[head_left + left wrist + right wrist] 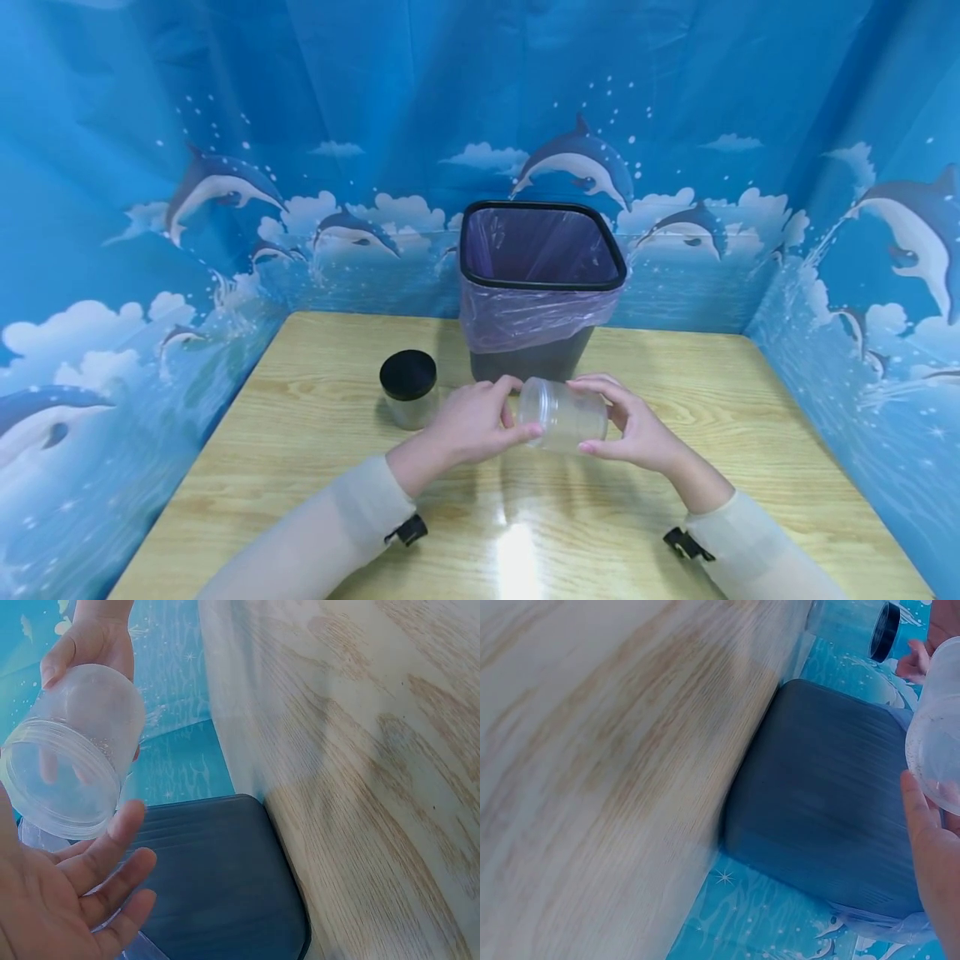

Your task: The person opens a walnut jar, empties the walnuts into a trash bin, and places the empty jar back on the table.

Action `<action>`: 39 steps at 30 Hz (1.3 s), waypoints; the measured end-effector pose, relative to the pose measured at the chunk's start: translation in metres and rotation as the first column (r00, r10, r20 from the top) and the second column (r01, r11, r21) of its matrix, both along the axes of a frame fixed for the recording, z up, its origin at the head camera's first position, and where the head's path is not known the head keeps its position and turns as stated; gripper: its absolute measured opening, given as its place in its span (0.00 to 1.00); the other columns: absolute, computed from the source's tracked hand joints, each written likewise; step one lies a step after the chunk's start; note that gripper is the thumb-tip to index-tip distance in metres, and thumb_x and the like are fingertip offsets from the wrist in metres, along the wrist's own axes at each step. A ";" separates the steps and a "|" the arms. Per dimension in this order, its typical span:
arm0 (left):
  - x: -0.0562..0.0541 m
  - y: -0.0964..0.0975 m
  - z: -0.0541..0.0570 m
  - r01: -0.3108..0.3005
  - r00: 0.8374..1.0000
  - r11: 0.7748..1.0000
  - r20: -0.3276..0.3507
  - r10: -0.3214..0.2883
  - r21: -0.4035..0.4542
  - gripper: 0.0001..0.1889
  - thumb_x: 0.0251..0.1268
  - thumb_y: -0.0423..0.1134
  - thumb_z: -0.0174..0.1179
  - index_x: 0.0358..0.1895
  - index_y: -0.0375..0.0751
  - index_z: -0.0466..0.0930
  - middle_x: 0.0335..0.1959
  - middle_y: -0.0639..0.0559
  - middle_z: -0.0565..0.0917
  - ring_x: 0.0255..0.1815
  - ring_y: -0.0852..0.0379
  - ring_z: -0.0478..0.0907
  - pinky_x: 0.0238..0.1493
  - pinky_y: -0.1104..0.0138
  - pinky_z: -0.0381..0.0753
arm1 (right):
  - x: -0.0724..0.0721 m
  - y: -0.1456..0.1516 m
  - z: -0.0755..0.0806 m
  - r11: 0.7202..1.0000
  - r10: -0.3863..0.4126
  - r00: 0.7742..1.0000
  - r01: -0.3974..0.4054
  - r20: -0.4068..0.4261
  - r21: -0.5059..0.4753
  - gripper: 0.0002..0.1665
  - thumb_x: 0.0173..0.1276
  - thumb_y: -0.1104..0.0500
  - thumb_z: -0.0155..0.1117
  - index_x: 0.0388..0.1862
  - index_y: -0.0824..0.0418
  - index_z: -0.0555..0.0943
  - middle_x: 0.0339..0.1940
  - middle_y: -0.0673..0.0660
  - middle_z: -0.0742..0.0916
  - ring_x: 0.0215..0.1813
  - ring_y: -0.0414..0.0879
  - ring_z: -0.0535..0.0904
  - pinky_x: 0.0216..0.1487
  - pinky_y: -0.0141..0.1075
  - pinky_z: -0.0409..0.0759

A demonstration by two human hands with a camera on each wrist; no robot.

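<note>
A clear, lidless plastic jar [564,414] lies tipped on its side in the air above the table, mouth facing my left hand. My right hand [626,421] grips it near the base, thumb and fingers on opposite sides. At the mouth end is my left hand [476,417], its thumb overlapping the rim in the head view. Loosely spread fingers [112,900] of that hand show beside the rim in the left wrist view. Small specks cling inside the jar [939,727]. A second clear jar [411,408] with a black lid [408,374] stands left of the hands.
Behind the hands stands a dark bin [525,362] with a black rim and a purple liner [528,312]. The wooden table [315,400] is bounded at the back and sides by a blue dolphin-print curtain [420,100].
</note>
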State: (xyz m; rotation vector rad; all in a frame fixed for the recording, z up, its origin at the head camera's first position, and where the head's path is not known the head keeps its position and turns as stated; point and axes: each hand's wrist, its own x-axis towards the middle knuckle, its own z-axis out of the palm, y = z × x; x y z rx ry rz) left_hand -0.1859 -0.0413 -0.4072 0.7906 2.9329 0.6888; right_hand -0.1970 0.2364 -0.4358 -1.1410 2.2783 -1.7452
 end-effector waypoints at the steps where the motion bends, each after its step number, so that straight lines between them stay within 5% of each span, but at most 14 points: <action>1: 0.000 0.000 0.000 -0.003 1.000 1.000 0.003 0.003 0.006 0.43 0.63 0.75 0.52 0.68 0.44 0.70 0.30 0.65 0.81 0.33 0.63 0.78 0.39 0.64 0.79 | 0.000 0.000 0.000 1.000 0.001 1.000 -0.001 -0.001 0.000 0.44 0.51 0.76 0.76 0.69 0.67 0.71 0.66 0.57 0.73 0.65 0.45 0.71 0.56 0.40 0.81; 7: -0.002 0.000 -0.001 0.025 0.999 0.998 0.031 -0.027 0.055 0.47 0.57 0.77 0.55 0.72 0.49 0.65 0.36 0.64 0.80 0.36 0.61 0.76 0.39 0.63 0.78 | -0.001 0.000 -0.002 1.000 0.004 1.000 -0.004 -0.013 0.001 0.44 0.52 0.76 0.75 0.69 0.67 0.70 0.66 0.59 0.73 0.65 0.44 0.70 0.56 0.39 0.81; 11: -0.005 -0.003 -0.001 0.083 0.996 0.993 0.025 -0.085 0.079 0.50 0.53 0.77 0.59 0.76 0.54 0.60 0.44 0.61 0.81 0.48 0.59 0.75 0.54 0.56 0.76 | -0.001 0.002 -0.002 1.000 -0.006 1.000 0.006 -0.008 0.006 0.44 0.52 0.76 0.75 0.69 0.66 0.71 0.66 0.58 0.73 0.65 0.44 0.71 0.57 0.38 0.80; 15: -0.008 -0.006 -0.002 0.172 0.985 0.981 -0.050 -0.168 0.093 0.52 0.51 0.71 0.68 0.78 0.57 0.57 0.55 0.58 0.80 0.61 0.56 0.71 0.67 0.50 0.68 | -0.001 0.003 -0.002 1.000 -0.012 1.000 0.012 0.001 0.008 0.44 0.52 0.76 0.76 0.69 0.67 0.71 0.66 0.57 0.74 0.64 0.45 0.72 0.57 0.39 0.80; 19: -0.010 -0.008 -0.003 0.254 0.959 0.963 -0.155 -0.239 0.089 0.52 0.50 0.61 0.75 0.78 0.57 0.57 0.66 0.53 0.75 0.67 0.51 0.67 0.68 0.47 0.66 | -0.001 0.004 -0.002 1.000 -0.016 1.000 0.016 0.007 0.004 0.44 0.51 0.75 0.76 0.69 0.67 0.71 0.66 0.56 0.74 0.64 0.45 0.72 0.58 0.39 0.80; 24: -0.010 -0.009 -0.004 0.289 0.939 0.955 -0.218 -0.268 0.071 0.53 0.50 0.57 0.76 0.79 0.58 0.55 0.71 0.48 0.71 0.71 0.47 0.64 0.69 0.45 0.64 | -0.002 0.003 -0.001 1.000 -0.003 1.000 0.003 -0.011 -0.011 0.45 0.52 0.76 0.75 0.70 0.69 0.70 0.66 0.57 0.74 0.64 0.45 0.72 0.58 0.38 0.80; 27: -0.010 -0.010 -0.005 0.273 0.945 0.960 -0.209 -0.253 0.070 0.56 0.50 0.61 0.75 0.80 0.58 0.50 0.72 0.49 0.69 0.72 0.47 0.63 0.71 0.45 0.61 | -0.004 0.003 -0.002 1.000 0.005 1.000 -0.006 -0.030 -0.023 0.45 0.51 0.77 0.74 0.70 0.70 0.69 0.66 0.58 0.74 0.63 0.45 0.72 0.57 0.38 0.81; 32: -0.008 -0.009 -0.004 0.180 0.977 0.981 -0.124 -0.170 0.073 0.58 0.51 0.73 0.66 0.82 0.58 0.45 0.72 0.52 0.70 0.72 0.50 0.63 0.73 0.47 0.60 | -0.004 0.003 -0.002 0.999 0.011 0.999 -0.013 -0.050 -0.034 0.45 0.51 0.78 0.74 0.69 0.71 0.69 0.65 0.60 0.74 0.63 0.44 0.73 0.55 0.37 0.81; 39: -0.007 -0.006 -0.006 0.070 0.997 0.996 -0.022 -0.069 0.050 0.54 0.55 0.81 0.51 0.80 0.55 0.52 0.60 0.56 0.81 0.65 0.52 0.72 0.69 0.50 0.66 | -0.004 0.003 -0.002 1.000 0.003 1.000 -0.004 -0.019 -0.020 0.45 0.51 0.77 0.75 0.69 0.69 0.70 0.66 0.60 0.73 0.64 0.45 0.72 0.55 0.38 0.81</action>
